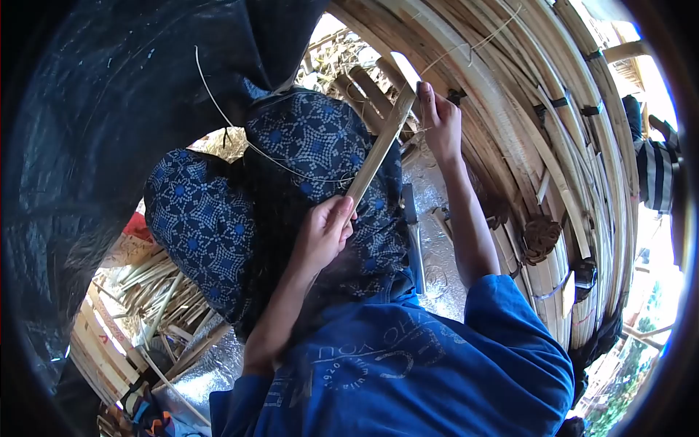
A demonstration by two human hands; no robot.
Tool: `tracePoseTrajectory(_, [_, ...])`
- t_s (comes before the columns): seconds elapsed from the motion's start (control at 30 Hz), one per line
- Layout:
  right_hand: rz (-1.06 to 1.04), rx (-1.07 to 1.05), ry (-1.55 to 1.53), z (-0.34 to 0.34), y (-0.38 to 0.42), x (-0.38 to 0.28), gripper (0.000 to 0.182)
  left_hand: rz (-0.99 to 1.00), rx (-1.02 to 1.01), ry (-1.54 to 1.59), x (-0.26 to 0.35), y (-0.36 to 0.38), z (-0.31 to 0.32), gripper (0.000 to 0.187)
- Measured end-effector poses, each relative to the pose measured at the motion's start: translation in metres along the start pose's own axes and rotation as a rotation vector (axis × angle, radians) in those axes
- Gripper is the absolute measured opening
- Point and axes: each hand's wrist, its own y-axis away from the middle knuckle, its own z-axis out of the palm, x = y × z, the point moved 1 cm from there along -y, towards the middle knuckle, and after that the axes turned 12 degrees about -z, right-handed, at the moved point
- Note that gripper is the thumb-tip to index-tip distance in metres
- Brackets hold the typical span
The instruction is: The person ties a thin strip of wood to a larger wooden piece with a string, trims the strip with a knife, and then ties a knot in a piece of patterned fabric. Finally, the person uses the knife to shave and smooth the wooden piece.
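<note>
Strip of flat, pale tan, bamboo-like material [378, 154] slants over dark-blue cloth patterned with light stars [309, 130]. The left hand [324, 231] clasps its lower end between thumb and fingers; the right hand [440, 125] pinches it near the upper end. Long tan wooden slats [502, 102] are stacked at right; straw-coloured sticks [156, 291] lie at lower left.

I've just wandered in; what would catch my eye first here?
First, the long, flat, pale wooden strip slanting across the middle, its lower end in the left grip, its upper part at the right grip. Behind it shows dark-blue cloth with white dotted patterns. Long, light-brown wooden slats crowd the right side.
</note>
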Motion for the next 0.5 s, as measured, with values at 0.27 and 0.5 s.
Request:
tracePoseTrajectory(0.27, [-0.089,0.059,-0.185,0.006,0.004,0.021,0.035,0.003,-0.025,-0.024,-0.002,-0.004,-0.002,0.032])
tracePoseTrajectory(0.5, [0.053,0.049,-0.400,0.005,0.004,0.015,0.041,0.002,-0.020,-0.020,-0.001,-0.004,-0.001,0.032])
